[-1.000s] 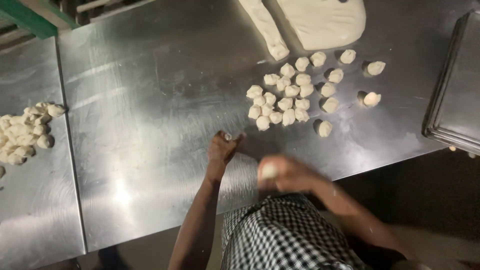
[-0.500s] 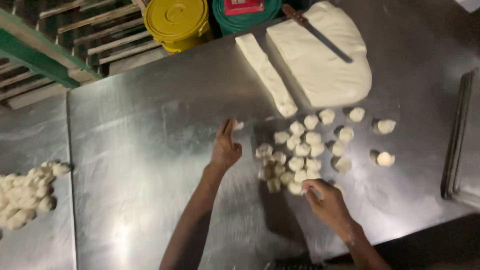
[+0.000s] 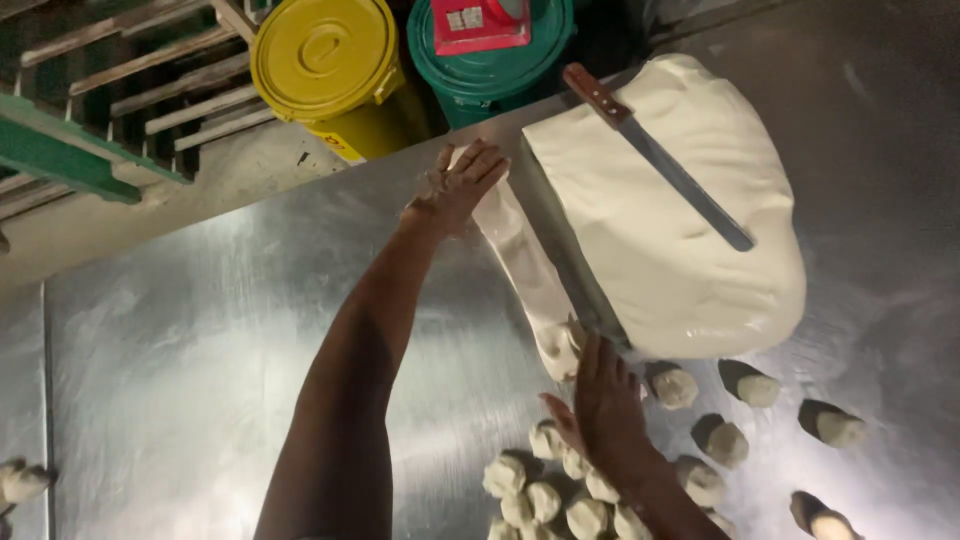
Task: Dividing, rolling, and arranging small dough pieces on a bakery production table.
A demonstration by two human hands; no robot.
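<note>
dough balls (image 3: 560,490): a heap of small cut pieces at the near edge of the worktop (image 3: 200,400), with loose ones trailing to the right (image 3: 722,440); one or two more at the near left corner (image 3: 22,482).
right hand (image 3: 605,400): flat and open, fingers spread, laid on the near end of the dough strip, gripping nothing.
dough strip (image 3: 525,265): a long cut log lying just beside the big slab, running from near to far.
left hand (image 3: 458,185): open, palm down, pressing the far end of the strip close to the worktop's far edge.
dough slab (image 3: 680,220): large, mostly uncut, a long knife (image 3: 655,155) with a wooden handle resting on top.
progress: many pieces already portioned, but the strip is whole and the slab is barely reduced, so most of the portioning seems left.
yellow bucket (image 3: 325,65): beyond the far edge, lid on, contents hidden.
green bucket (image 3: 490,60): lidded too, a red object on top, possibly a scale.
</note>
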